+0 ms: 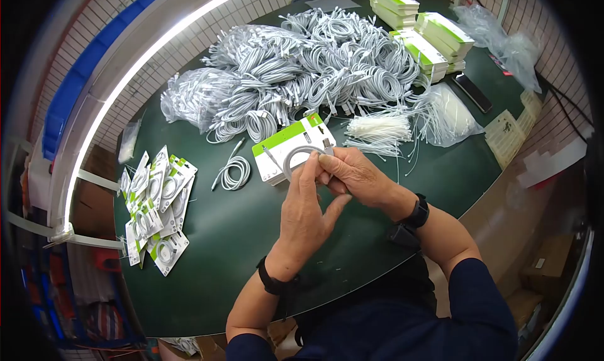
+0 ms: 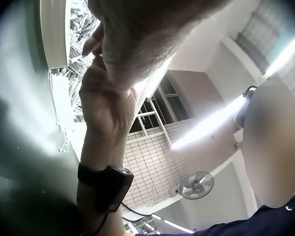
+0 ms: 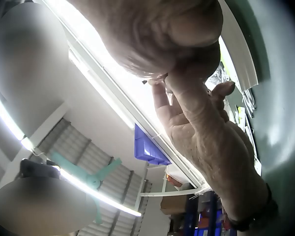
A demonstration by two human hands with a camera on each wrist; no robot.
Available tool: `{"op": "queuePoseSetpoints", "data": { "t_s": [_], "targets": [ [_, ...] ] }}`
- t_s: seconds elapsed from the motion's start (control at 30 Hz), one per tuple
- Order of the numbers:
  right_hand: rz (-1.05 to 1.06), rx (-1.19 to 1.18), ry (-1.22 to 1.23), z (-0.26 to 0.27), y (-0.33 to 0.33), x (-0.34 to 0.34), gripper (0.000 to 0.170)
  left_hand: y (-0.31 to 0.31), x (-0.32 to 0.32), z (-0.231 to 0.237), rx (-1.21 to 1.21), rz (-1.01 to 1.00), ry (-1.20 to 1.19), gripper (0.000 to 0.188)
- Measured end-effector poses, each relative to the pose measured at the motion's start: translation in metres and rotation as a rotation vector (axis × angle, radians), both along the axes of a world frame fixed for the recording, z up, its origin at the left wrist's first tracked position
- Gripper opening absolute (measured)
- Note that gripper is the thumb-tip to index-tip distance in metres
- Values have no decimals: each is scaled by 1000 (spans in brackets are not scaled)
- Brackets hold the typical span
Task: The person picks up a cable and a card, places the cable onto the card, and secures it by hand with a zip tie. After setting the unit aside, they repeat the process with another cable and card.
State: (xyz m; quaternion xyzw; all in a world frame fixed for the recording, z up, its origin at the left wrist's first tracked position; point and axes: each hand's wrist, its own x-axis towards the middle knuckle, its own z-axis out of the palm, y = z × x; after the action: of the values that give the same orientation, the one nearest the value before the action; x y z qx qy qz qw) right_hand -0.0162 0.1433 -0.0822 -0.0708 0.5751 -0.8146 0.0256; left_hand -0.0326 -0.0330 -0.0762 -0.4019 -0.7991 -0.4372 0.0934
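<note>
Between your left hand (image 1: 305, 216) and your right hand (image 1: 368, 175), the looped grey cable (image 1: 288, 161) could spring open, since no tie shows round the part in view; a loosened pinch would most likely cause it, and the plug end (image 1: 328, 144), standing just above your right fingertips, could slip and drag a turn with it. The cable lies at the far side of both hands, over the green-and-white card stack (image 1: 289, 134), its bend curving out to the left past your left fingertips; your right hand pinches it between thumb and fingers; your left hand touches it with fingers stretched up and thumb apart, though I cannot tell whether the hidden fingers grip. Just left of the stack, a loose coil (image 1: 245, 170) rests on the dark green surface (image 1: 233, 241); farther left and nearer, carded cables (image 1: 146, 217) lie heaped; to the right are white ties (image 1: 377, 131), a few stray ends reaching toward your right hand, which could snag them; at the far side spreads the large cable pile (image 1: 314, 65).
</note>
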Motion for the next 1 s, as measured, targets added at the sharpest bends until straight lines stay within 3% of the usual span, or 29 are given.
{"op": "queuePoseSetpoints", "data": {
  "t_s": [0.1,0.17,0.2,0.37,0.4,0.5,0.67,0.9,0.93,1.0],
  "targets": [
    [5,-102,-56,-7,4,-4,34,-2,-7,1,9,-31,-58,88],
    [-31,-153,-42,6,3,1,44,-5,-8,3,42,-12,4,77],
    [-23,-207,-90,11,5,1,64,-9,-8,4,40,-18,19,73],
    [-4,-211,-59,3,8,-1,62,-13,-13,1,105,-28,127,53],
    [3,-229,-66,7,8,0,61,-11,-12,5,178,-29,114,42],
    [23,-260,-81,9,7,1,58,-15,-21,1,198,-126,281,34],
    [75,-239,-109,9,8,2,54,-19,-25,6,203,-144,289,29],
    [0,201,63,10,10,2,57,-28,-29,10,175,-145,288,27],
    [-73,384,168,7,16,2,64,-29,-29,12,173,-137,296,26],
    [-137,518,418,13,20,1,64,-33,-31,16,161,-157,265,27]
  ]
}}
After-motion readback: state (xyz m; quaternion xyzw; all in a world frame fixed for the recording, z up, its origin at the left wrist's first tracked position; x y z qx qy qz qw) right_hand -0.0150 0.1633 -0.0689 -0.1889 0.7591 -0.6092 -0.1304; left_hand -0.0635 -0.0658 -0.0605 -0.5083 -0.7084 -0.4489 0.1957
